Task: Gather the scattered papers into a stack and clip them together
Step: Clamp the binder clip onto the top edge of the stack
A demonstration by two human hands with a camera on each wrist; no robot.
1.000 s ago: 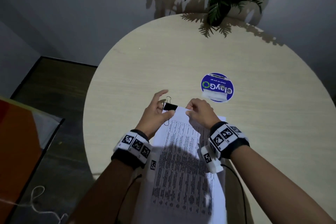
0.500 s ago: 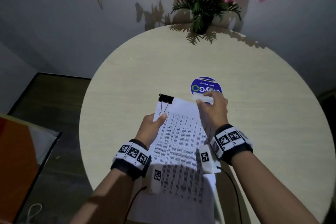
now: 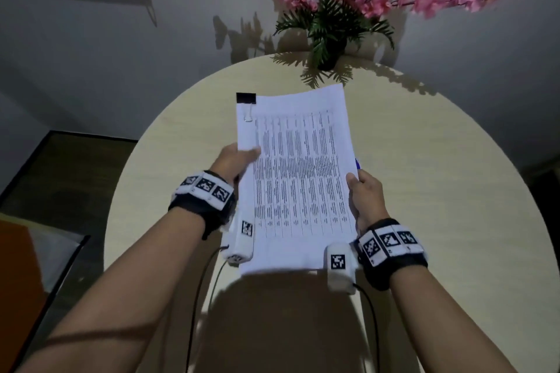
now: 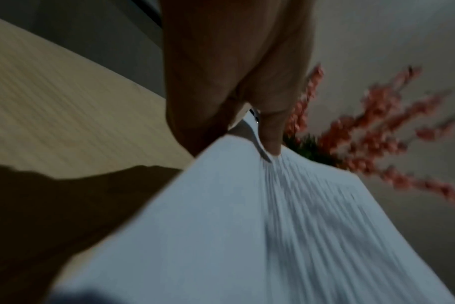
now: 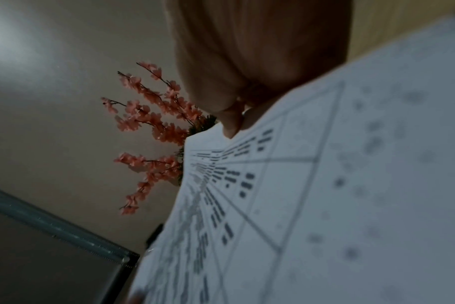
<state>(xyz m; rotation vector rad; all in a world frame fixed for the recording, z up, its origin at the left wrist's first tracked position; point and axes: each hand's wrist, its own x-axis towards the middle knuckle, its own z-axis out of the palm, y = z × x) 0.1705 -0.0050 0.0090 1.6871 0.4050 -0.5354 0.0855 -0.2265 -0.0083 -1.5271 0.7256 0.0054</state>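
Observation:
A stack of printed white papers is held up above the round table, tilted toward me. A black binder clip grips its top left corner, its wire handle folded onto the page. My left hand pinches the stack's left edge, thumb on the front. My right hand holds the right edge, thumb on top. The left wrist view shows the fingers pinching the paper stack. In the right wrist view the thumb rests on the printed table of the paper stack.
The round beige table lies under the papers. A pot of pink flowers with green leaves stands at its far edge against the wall. A sliver of a blue disc peeks out behind the papers' right edge. Dark floor lies at left.
Both hands lifted the clipped stack off the table and raised it upright. The right hand moved from the top edge to the right edge. The left hand let go of the clip earlier.

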